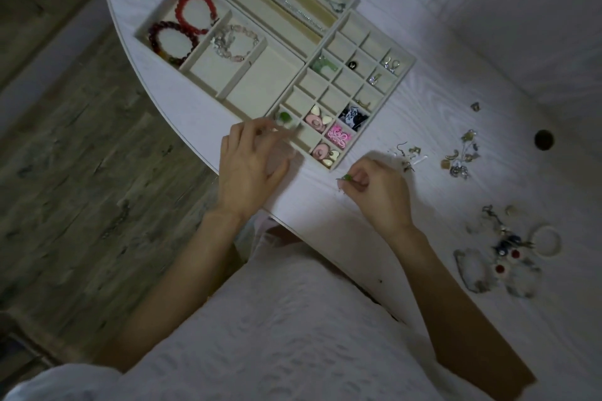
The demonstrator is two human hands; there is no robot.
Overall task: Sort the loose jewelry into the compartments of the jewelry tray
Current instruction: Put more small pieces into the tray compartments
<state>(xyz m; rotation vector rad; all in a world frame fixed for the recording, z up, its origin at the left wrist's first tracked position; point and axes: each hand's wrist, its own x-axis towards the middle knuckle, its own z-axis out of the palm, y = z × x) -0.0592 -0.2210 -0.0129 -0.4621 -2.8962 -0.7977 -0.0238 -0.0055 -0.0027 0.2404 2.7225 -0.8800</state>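
two hands low at near table edge. our right hand (374,187) curled, pinching small green earring (347,177) at fingertips, just off tray's near corner. our left hand (252,159) blurred, fingers bent over near-left cell where matching green piece (285,116) lies; grip we cannot tell. jewelry tray (402,75) lies up-left of right hand, long axis slanting away to left; left hand nearer that cell. we judge green earring goes there. loose earring pile (407,155) just right of right hand.
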